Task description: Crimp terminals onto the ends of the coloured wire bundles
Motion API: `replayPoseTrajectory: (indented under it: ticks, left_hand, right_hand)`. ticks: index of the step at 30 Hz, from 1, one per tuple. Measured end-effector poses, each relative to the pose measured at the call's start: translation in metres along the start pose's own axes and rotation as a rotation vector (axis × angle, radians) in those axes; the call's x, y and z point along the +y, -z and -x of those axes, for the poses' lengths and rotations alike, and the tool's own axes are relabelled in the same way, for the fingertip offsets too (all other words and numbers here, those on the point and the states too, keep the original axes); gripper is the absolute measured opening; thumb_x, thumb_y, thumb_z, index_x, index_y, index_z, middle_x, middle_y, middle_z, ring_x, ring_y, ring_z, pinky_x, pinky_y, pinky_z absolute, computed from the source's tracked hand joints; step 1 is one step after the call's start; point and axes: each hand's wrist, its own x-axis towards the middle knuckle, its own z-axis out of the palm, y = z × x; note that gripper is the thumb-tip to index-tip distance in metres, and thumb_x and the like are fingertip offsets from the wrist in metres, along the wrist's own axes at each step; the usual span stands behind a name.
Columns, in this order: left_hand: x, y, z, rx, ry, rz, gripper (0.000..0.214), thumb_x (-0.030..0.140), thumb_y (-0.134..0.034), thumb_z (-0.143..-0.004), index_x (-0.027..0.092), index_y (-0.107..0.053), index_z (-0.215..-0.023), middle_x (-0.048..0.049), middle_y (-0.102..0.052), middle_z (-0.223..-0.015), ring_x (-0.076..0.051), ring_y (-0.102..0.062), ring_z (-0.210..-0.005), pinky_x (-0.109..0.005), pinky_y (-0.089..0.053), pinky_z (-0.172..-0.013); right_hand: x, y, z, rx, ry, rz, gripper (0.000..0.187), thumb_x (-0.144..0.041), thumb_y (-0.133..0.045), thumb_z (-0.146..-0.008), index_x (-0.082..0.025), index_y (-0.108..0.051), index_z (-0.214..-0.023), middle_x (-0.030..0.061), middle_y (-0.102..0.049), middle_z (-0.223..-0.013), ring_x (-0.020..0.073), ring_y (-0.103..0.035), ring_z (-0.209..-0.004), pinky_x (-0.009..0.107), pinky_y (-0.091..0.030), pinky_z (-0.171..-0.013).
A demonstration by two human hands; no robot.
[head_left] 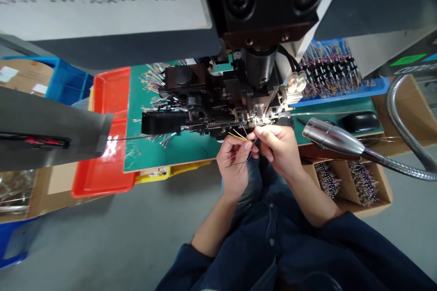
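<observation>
Both my hands meet at the front of a black crimping machine (221, 93), close to its lit die area. Thin coloured wires (239, 135), yellow, red, dark and others, fan out from the pinched fingers of my left hand (235, 163). Just to its right, my right hand (278, 148) pinches with thumb and forefinger by the die; a wire seems to run between its fingertips, partly hidden. A strip of terminals (136, 137) feeds into the machine from the left.
On the green tabletop (164, 154), wire bundles (157, 82) lie behind the machine. Red trays (105, 159) stand left. At right are a blue tray (341, 95) of wire assemblies, a lamp (331, 136) on a flexible neck, a black mouse (361, 122) and a divided cardboard box (382, 200).
</observation>
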Motion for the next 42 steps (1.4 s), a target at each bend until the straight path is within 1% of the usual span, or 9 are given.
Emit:
replayPoseTrajectory:
  ticks: [10,15,19,21,25,29,34,37,42]
  left_hand:
    - [0.001,-0.001,-0.003,0.020,-0.011,0.004,0.027,0.039,-0.092,-0.101,0.022,-0.073,-0.091,0.0012,-0.077,-0.079,-0.011,-0.070,-0.063,-0.024,-0.060,-0.061]
    - [0.002,0.000,-0.003,0.020,0.009,-0.022,0.031,0.042,-0.094,-0.098,0.022,-0.072,-0.091,0.0005,-0.077,-0.081,-0.013,-0.071,-0.066,-0.024,-0.059,-0.061]
    - [0.002,0.003,-0.002,-0.028,0.052,-0.014,0.029,0.040,-0.095,-0.098,0.021,-0.073,-0.093,0.0018,-0.073,-0.076,-0.013,-0.070,-0.064,-0.025,-0.059,-0.061]
    - [0.001,0.004,-0.001,-0.047,0.062,-0.015,0.029,0.039,-0.095,-0.097,0.021,-0.073,-0.094,0.0020,-0.073,-0.075,-0.013,-0.069,-0.063,-0.025,-0.058,-0.060]
    - [0.000,0.004,0.000,-0.037,0.050,-0.032,0.030,0.039,-0.094,-0.099,0.021,-0.072,-0.089,0.0013,-0.074,-0.076,-0.011,-0.067,-0.061,-0.023,-0.055,-0.059]
    - [0.002,0.001,-0.001,-0.002,0.018,-0.004,0.029,0.040,-0.095,-0.098,0.021,-0.074,-0.090,0.0011,-0.074,-0.076,-0.012,-0.069,-0.064,-0.023,-0.056,-0.059]
    - [0.004,-0.002,-0.004,0.030,-0.001,-0.004,0.028,0.040,-0.096,-0.097,0.022,-0.076,-0.091,0.0017,-0.075,-0.076,-0.012,-0.071,-0.064,-0.022,-0.057,-0.057]
    - [0.004,-0.003,-0.004,0.030,-0.010,0.016,0.029,0.040,-0.097,-0.096,0.022,-0.075,-0.091,0.0021,-0.075,-0.077,-0.012,-0.071,-0.064,-0.022,-0.057,-0.057]
    - [0.003,-0.003,-0.004,0.031,-0.012,0.022,0.028,0.039,-0.097,-0.096,0.022,-0.075,-0.091,0.0022,-0.076,-0.078,-0.011,-0.072,-0.065,-0.022,-0.058,-0.058]
  right_hand:
    - [-0.001,-0.002,0.000,0.037,-0.009,0.046,0.041,-0.061,-0.085,-0.102,-0.022,-0.091,-0.088,-0.0076,-0.048,-0.044,0.0133,-0.051,-0.046,0.030,-0.056,-0.057]
    - [-0.007,-0.003,0.000,0.014,0.014,0.076,0.043,-0.062,-0.084,-0.102,-0.022,-0.091,-0.090,-0.0067,-0.051,-0.044,0.0127,-0.052,-0.046,0.029,-0.056,-0.056]
    - [-0.015,-0.001,0.001,-0.034,0.080,0.169,0.040,-0.060,-0.087,-0.100,-0.021,-0.092,-0.093,-0.0023,-0.066,-0.055,0.0113,-0.055,-0.044,0.024,-0.041,-0.044]
    - [-0.016,0.000,0.002,-0.031,0.097,0.202,0.040,-0.060,-0.087,-0.100,-0.021,-0.091,-0.092,-0.0008,-0.069,-0.057,0.0114,-0.056,-0.044,0.024,-0.035,-0.041]
    - [-0.012,0.003,0.002,0.008,0.093,0.221,0.041,-0.059,-0.081,-0.104,-0.022,-0.091,-0.089,-0.0025,-0.063,-0.052,0.0104,-0.049,-0.040,0.025,-0.034,-0.040]
    - [-0.005,0.003,0.002,0.066,0.094,0.186,0.037,-0.056,-0.083,-0.104,-0.023,-0.092,-0.089,-0.0044,-0.058,-0.050,0.0086,-0.040,-0.038,0.025,-0.031,-0.040]
    - [-0.002,0.002,0.000,0.104,0.062,0.182,0.040,-0.060,-0.083,-0.103,-0.023,-0.092,-0.090,-0.0038,-0.058,-0.048,0.0094,-0.039,-0.039,0.026,-0.029,-0.042]
    - [-0.002,0.001,0.000,0.104,0.052,0.175,0.043,-0.063,-0.083,-0.102,-0.023,-0.092,-0.090,-0.0037,-0.058,-0.048,0.0095,-0.039,-0.039,0.026,-0.030,-0.042]
    - [-0.001,0.001,0.000,0.092,0.058,0.133,0.042,-0.062,-0.084,-0.102,-0.023,-0.092,-0.088,-0.0057,-0.053,-0.046,0.0088,-0.039,-0.038,0.026,-0.033,-0.043]
